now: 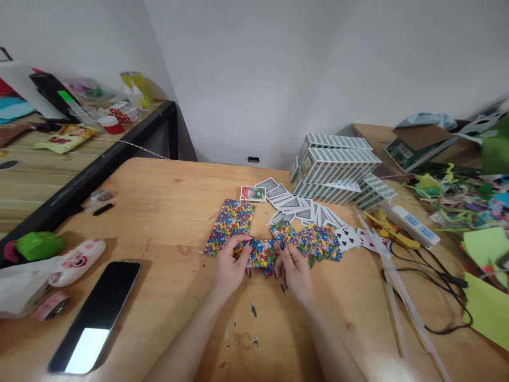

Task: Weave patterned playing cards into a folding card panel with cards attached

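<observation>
Wooden tabletop (159, 207) noted: I observe left hand (233, 265) and right hand (294, 270) fingers pinching a multicoloured patterned piece (263, 254) between them. Piece sits at seven o'clock from loose grey-backed cards (304, 211).

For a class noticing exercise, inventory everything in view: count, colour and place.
patterned pieces: several, multicoloured, centre
playing cards: many, mostly grey, centre right
card pack: one, red-green, centre
boxes: several, striped green, right
phone: one, black, front left
power strip: one, white, right
cables: uncounted, black, right
sticks: several, translucent, right
tool: one, yellow, right
papers: two, yellowish, right
packet: one, yellow, left table
oddments: uncounted, mixed, both sides
tables: two, brown, centre, left
walls: two, whitish, rear
left hand: one, dark-nailed, centre
right hand: one, dark-nailed, centre
</observation>
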`<state>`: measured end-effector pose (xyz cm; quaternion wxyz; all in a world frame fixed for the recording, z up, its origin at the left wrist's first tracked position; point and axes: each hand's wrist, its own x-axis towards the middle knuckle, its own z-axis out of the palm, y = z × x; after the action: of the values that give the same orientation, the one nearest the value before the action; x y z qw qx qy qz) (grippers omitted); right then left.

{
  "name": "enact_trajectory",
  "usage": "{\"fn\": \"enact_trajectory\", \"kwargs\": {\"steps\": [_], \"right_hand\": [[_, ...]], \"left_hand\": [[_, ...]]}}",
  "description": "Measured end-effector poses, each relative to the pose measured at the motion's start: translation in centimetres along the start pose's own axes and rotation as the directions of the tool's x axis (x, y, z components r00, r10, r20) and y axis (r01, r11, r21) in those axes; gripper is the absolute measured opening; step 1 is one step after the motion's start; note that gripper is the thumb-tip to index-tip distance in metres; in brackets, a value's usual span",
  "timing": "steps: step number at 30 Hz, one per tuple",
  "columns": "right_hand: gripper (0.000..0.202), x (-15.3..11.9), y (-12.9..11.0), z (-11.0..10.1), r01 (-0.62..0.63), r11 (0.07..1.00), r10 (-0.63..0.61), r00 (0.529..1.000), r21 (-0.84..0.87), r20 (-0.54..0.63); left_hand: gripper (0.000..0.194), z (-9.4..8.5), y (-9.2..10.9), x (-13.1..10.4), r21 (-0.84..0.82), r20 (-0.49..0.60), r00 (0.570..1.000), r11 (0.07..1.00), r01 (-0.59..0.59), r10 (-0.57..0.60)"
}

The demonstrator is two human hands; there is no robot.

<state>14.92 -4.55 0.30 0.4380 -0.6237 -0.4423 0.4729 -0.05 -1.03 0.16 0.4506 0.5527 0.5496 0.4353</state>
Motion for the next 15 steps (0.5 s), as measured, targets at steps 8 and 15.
{"fn": "enact_trajectory", "kwargs": {"steps": [8, 15], "right_hand": [[0.074, 1.1, 0.2, -2.0, 0.436, 0.697, -0.386, 0.897, -0.569, 0.214], [0.058, 1.2, 0.9, -2.1, 0.382, 0.692, -0.378, 0.915, -0.613, 0.143]], "left_hand": [[0.028, -0.7, -0.7, 0.7, -0.003, -0.072, 0.996, 0.999, 0.043, -0.043], [0.04, -1.1, 0.5, 0.6, -0.179, -0.069, 0.987, 0.975, 0.13, -0.144]]}}
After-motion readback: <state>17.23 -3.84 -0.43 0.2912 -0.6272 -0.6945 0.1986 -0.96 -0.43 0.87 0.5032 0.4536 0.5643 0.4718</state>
